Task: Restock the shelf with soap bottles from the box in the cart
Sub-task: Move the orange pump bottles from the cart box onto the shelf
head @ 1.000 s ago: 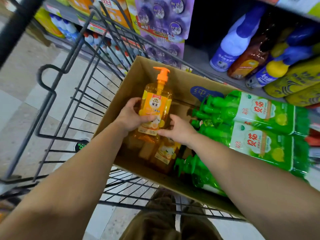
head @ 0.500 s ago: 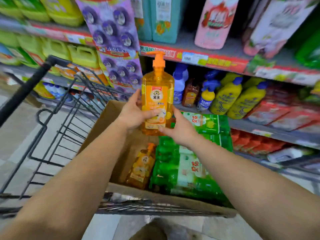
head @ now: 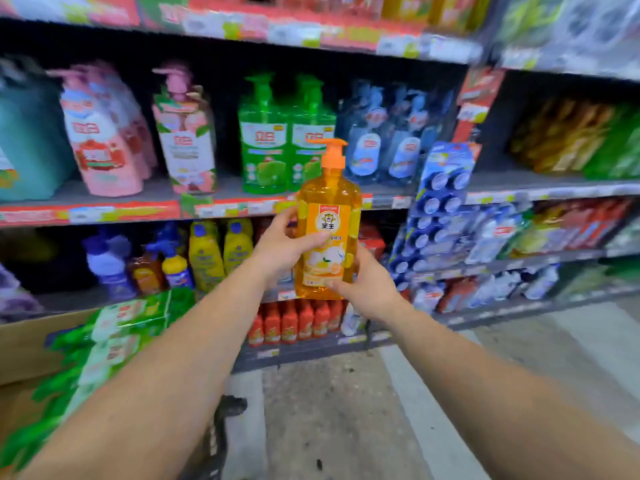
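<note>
Both grips grasp one clear orange pump-top soap bottle (head: 327, 233) at frame centre, left hand (head: 282, 245) at its side, right hand (head: 369, 289) under its base; it is out of the cardboard box (head: 20, 344) lower left, not yet shelved, and green packs (head: 114, 337) remain

orange bottle (head: 327, 233) label "笑王", green bottles (head: 287, 140) "立白"

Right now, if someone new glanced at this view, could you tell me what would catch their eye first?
First, the clear orange pump-top soap bottle, held upright at centre frame: the left hand grips its side and the right hand holds its base. Behind it stand two bright green pump bottles on the grey store shelf. At lower left, green shrink-wrapped bottle packs lie in the brown cardboard box.
</note>
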### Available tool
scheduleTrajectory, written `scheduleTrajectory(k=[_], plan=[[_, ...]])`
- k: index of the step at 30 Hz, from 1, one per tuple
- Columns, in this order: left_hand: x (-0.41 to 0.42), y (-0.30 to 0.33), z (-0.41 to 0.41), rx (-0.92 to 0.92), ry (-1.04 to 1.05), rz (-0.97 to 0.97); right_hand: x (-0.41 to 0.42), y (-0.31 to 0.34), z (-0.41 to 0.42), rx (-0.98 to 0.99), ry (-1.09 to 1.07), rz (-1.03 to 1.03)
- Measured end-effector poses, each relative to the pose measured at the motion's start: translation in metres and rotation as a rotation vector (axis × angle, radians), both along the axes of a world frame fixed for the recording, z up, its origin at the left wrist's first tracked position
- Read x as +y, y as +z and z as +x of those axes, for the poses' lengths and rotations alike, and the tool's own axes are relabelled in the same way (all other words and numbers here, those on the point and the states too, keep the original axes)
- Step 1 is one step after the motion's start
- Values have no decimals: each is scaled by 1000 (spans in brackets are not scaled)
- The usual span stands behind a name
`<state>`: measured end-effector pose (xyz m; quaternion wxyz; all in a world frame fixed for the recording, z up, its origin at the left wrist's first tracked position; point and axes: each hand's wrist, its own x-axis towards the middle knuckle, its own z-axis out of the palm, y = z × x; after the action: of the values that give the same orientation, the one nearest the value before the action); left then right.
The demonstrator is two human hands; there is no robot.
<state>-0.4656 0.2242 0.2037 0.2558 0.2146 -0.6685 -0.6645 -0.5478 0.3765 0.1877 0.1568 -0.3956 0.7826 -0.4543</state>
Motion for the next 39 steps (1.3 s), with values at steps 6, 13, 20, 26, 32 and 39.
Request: scheduleTrajectory(k=[6,13,20,26,32,39], plan=[[100,22,-145,14,-235,-8,115,13,-101,-48,-243,-106],[161,8,-308,10,-418,-18,184,1,-233,-92,-398,-118],[209,12,-495,9,-565,3,229,0,-393,-113,-568,-148],[262,17,-615,5,-680,-74,276,-6,-505,-147,-716,-176],[303,1,-717,7,-642,-82,317,-17,-614,-160,-773,-97],[353,-7,-848,22,-469,-93,366,-14,-767,-100,-674,-18]])
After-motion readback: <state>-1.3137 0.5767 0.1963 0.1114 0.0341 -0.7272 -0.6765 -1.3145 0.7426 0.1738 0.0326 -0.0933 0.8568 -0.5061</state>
